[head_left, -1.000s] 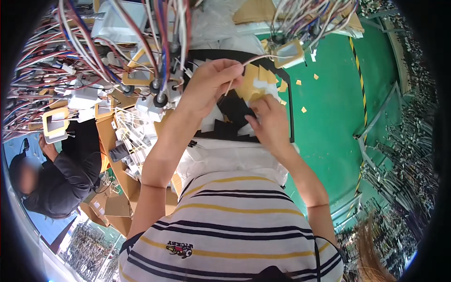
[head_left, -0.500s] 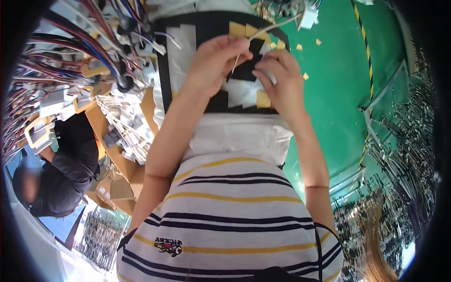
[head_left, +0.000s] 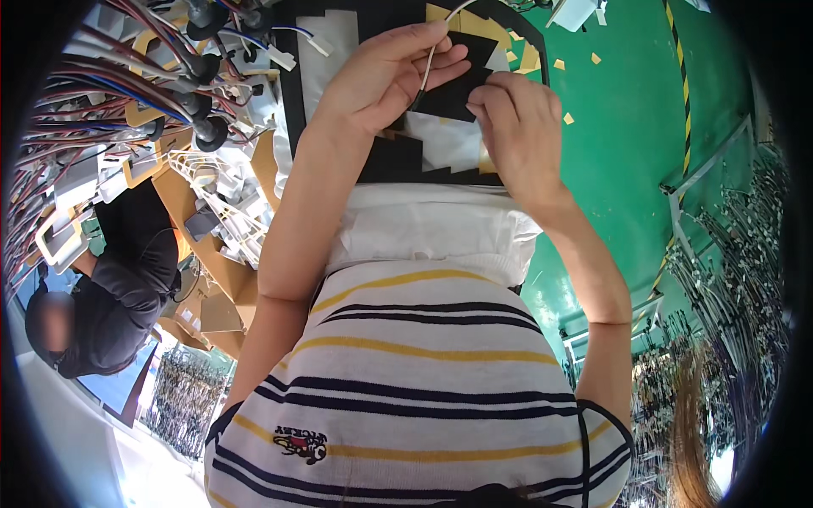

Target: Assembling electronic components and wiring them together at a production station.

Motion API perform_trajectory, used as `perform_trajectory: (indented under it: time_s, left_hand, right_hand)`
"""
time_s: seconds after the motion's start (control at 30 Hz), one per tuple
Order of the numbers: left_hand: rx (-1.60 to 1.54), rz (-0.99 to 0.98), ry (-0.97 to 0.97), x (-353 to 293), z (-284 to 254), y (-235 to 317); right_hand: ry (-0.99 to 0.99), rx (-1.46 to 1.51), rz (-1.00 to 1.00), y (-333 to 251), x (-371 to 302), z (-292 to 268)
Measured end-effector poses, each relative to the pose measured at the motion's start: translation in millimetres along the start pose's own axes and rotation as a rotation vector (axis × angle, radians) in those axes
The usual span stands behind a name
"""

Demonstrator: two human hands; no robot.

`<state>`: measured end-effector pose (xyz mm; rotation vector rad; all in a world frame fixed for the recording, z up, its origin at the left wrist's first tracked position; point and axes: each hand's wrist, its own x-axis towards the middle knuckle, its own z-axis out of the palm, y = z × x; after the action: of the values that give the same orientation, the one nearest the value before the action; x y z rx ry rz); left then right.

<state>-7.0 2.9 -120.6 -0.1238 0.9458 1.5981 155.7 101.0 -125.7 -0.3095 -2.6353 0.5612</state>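
Note:
A thin whitish cable (head_left: 430, 63) with a dark lower end is pinched between the thumb and fingers of my left hand (head_left: 385, 72), whose other fingers are loosely bent. Close by on the right, my right hand (head_left: 521, 127) is closed, its thumb and fingertips at the edge of a black square patch (head_left: 453, 95). Both hands are over a black board (head_left: 292, 102) on my lap. White, black and yellow patches lie on it, among them a long white strip (head_left: 330, 42) on the left. My fingers partly hide the patches below them.
Bundles of coloured wires with black grommets (head_left: 207, 131) hang at the left. Below them stands a cardboard box (head_left: 216, 284) with white cables. A person in dark clothes (head_left: 127, 288) is at far left. Yellow scraps (head_left: 569, 118) lie on the green floor; cable racks (head_left: 728, 245) stand right.
My view has shifted, and the board appears higher. My right fingers have closed at the black patch, which has tilted. My left hand still holds the cable, its fingers more spread.

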Motion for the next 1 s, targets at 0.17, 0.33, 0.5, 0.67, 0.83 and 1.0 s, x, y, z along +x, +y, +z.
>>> perform_trajectory:
  time_s: [0.17,0.33,0.5,0.67,0.83,1.0]
  left_hand:
    - [-0.085,-0.048,-0.036,3,-5,0]
    - [-0.082,-0.021,0.016,5,-6,-4]
    - [-0.086,-0.025,-0.011,8,-9,-6]
    - [-0.105,-0.004,-0.015,11,-8,-10]
    - [-0.095,0.008,-0.057,14,-13,-11]
    - [-0.096,-0.001,-0.072,13,-13,-11]
  right_hand:
    - [0.025,0.014,0.26,-13,-2,-5]
    - [0.032,0.007,0.317,-21,-7,2]
    - [0.049,-0.039,0.071,-20,-23,5]
    - [-0.03,0.062,-0.06,-21,-33,3]
    - [0.008,0.221,0.162,-28,-18,-1]
    - [-0.117,0.397,0.477,-34,-1,-6]
